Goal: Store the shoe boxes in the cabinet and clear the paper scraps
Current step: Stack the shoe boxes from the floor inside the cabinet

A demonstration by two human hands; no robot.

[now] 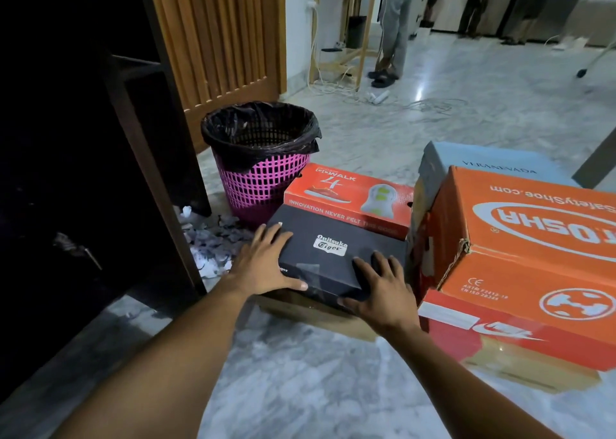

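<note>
Bare marble floor in the lower middle gives you room. The dark wooden cabinet fills the left edge, and stacked orange cardboard boxes crowd the right. The black cardboard shoe box sits dead centre. Your left hand lies flat on its left end, and your right hand is spread over its near right corner, fingers wide.

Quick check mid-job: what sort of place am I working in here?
Probably a home or small office hallway: a polished marble floor, a dark wooden cabinet beside stacked shoe boxes, and a pink wastebasket with paper scraps at its foot.
</note>
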